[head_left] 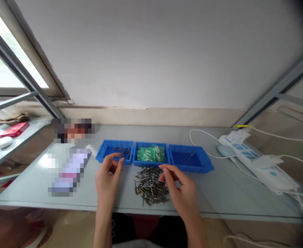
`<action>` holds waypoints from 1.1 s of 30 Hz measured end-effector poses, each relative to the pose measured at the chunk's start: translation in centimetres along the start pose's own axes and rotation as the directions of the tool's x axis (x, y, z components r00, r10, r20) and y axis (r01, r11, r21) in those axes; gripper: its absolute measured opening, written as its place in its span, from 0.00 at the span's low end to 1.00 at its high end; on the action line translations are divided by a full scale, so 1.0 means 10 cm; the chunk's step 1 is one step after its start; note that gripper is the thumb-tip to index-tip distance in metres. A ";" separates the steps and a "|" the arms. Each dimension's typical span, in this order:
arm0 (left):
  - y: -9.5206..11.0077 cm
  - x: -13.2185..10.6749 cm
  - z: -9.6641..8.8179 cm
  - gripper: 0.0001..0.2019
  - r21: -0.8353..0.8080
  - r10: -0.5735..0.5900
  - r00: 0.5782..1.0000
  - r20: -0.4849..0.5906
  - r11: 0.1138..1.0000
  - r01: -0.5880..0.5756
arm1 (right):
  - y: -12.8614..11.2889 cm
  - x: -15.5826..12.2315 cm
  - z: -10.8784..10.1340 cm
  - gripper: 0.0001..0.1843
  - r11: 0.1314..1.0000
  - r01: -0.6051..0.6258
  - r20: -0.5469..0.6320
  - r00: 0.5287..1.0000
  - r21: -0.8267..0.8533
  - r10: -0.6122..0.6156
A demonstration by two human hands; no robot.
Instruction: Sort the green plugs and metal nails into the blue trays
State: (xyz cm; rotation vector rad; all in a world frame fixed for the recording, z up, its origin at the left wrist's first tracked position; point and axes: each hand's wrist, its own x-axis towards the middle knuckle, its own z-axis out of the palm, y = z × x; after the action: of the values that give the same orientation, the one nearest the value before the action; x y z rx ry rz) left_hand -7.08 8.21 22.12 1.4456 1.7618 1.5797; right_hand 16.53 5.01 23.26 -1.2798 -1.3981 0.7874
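A pile of small metal pins with thin shafts, resembling pop rivets (151, 186), lies on the table in front of me. My left hand (108, 175) is at the near edge of the left blue bin (106, 150), thumb and forefinger pinched; what they hold is too small to make out. Several rivets lie in that bin. Over the right edge of the pile, my right hand (181, 187) is also pinched, its fingertips hiding whatever is between them. The middle blue bin (135, 159) holds green-and-clear packets (151, 154). In the right blue bin (177, 160) lie a few rivets (191, 155).
A blurred-out phone-like object (71, 172) lies left on the grey table (223, 203), with another blurred item (74, 131) behind it. White power strips (259, 165) and cables run along the right. A metal frame (41, 100) stands at the left, a wall behind.
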 end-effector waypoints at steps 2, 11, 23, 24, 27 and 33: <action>0.00 -0.01 0.01 0.15 -0.008 -0.004 1.000 -0.015 1.000 0.004 | -0.04 -0.01 0.02 0.15 1.000 -0.005 0.002 1.000 0.001 0.005; 0.10 -0.06 -0.03 0.19 0.067 0.069 0.997 0.019 0.995 -0.070 | -0.09 -0.01 0.03 0.15 1.000 -0.002 0.012 1.000 0.009 0.001; 0.02 -0.16 -0.28 0.12 0.210 -0.044 0.753 0.657 0.970 -0.126 | -0.09 0.07 0.05 0.15 0.999 0.048 0.011 0.999 0.003 -0.048; 0.02 -0.18 -0.27 0.12 0.202 -0.046 0.744 0.667 0.972 -0.122 | -0.08 0.07 0.06 0.15 0.999 0.045 0.010 0.999 0.004 -0.045; 0.01 -0.23 -0.26 0.11 0.174 -0.054 0.720 0.692 0.980 -0.093 | -0.07 0.08 0.06 0.15 0.999 0.038 0.012 0.999 0.015 -0.038; 0.04 -0.23 -0.27 0.11 0.137 -0.049 0.663 0.747 0.987 -0.081 | -0.06 0.10 0.07 0.16 0.999 0.021 0.010 1.000 0.031 -0.021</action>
State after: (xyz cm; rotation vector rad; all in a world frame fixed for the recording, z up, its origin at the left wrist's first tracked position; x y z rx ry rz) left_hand -8.15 4.77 22.49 1.8296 1.3604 0.6407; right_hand 15.82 5.92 23.92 -1.2375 -1.4004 0.7994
